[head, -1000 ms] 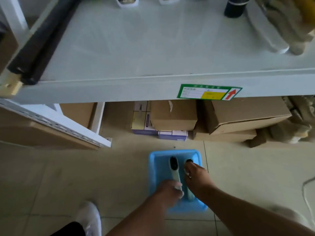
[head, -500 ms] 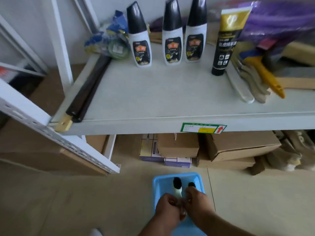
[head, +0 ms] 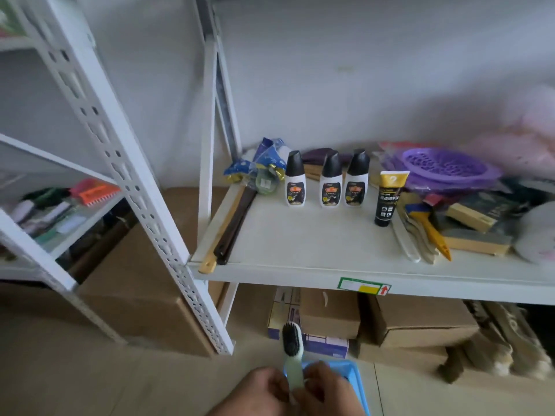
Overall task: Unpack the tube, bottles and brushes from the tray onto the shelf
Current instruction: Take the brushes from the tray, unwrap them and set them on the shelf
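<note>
A storeroom, this: white slotted metal shelving (head: pixel 132 175), a stock label (head: pixel 364 286) on the shelf edge, cardboard boxes (head: pixel 417 322) stacked on the floor under that shelf, shoe-care bottles (head: pixel 330 183) lined up above it.

Up on the right, a purple basket (head: pixel 444 168) sits at the back, blurred pink stuff (head: pixel 528 136) beside it. A yellow-handled tool (head: pixel 428 228) lies angled toward the front edge, wooden blocks (head: pixel 474 235) just right of it. Far left, two long sticks (head: pixel 229 226) run along the side, a crumpled blue packet (head: pixel 264 163) at their far end. Below, cardboard boxes (head: pixel 417 321) on the floor.
</note>
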{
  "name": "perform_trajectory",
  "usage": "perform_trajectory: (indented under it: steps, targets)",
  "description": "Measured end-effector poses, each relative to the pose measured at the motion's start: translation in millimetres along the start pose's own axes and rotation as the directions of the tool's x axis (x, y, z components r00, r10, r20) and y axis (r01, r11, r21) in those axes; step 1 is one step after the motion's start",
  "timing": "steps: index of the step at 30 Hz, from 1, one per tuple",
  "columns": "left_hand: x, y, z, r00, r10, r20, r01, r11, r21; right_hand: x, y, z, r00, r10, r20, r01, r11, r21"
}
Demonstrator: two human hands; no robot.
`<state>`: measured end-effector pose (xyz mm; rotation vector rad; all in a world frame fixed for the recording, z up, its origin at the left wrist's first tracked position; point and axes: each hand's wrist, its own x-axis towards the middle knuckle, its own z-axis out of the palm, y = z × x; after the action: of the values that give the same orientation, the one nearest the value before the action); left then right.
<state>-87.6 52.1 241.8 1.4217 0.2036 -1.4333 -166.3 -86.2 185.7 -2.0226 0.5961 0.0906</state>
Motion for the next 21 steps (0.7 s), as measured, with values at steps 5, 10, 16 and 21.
perform_trajectory:
  steps: [5, 10, 16, 21]
  targets:
    - [-13.9, 33.9, -7.2, 0.87, 0.414, -0.268, -0.393, 0.91, 0.132, 19.4, -58.1, -45.0, 0.993, -0.095, -0.07, 0.104, 0.985, 0.138]
    - [-23.3, 97.6, 8.5, 0.703, 0.653, -0.282, -0.58, 0.755, 0.305, 51.9, -108.1, -88.2, 0.981, -0.089, -0.17, 0.127, 0.967, 0.223]
    - [-8.0, 174.8, 9.4, 0.62, 0.726, -0.298, -0.578, 0.68, 0.452, 116.7, -151.5, -125.8, 0.969, -0.086, -0.23, 0.104, 0.992, 0.068]
    - [11.0, 202.0, 1.7, 0.564, 0.773, -0.292, -0.512, 0.604, 0.61, 152.6, -165.5, -128.4, 0.979, -0.035, -0.199, 0.026, 0.999, -0.045]
